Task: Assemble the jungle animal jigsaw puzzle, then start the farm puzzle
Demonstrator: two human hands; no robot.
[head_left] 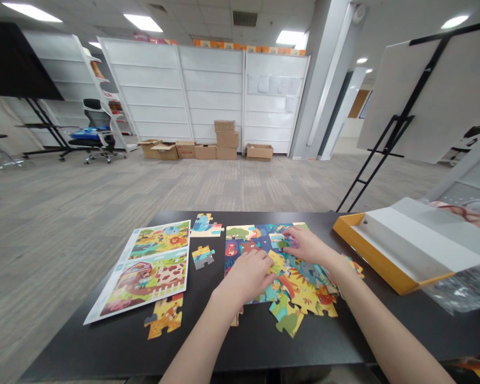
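Over the middle of a black table lies a dark blue puzzle picture (232,261), partly covered by a heap of loose yellow and green pieces (300,288). My left hand (251,273) rests at the heap's left edge, fingers curled down; whatever is under its fingertips is hidden. Farther back, my right hand (302,244) has its fingers bent around a small light blue piece (278,241) on the picture. Left of it are a joined blue and cream group (206,226), a yellow and grey piece (203,257) and an orange group (166,316).
A printed picture sheet (152,266) lies on the left of the table (304,346). An open yellow and white box (400,250) stands on the right, beside clear plastic wrap (460,288). Beyond the table are cardboard boxes (226,140) and a board stand (388,133).
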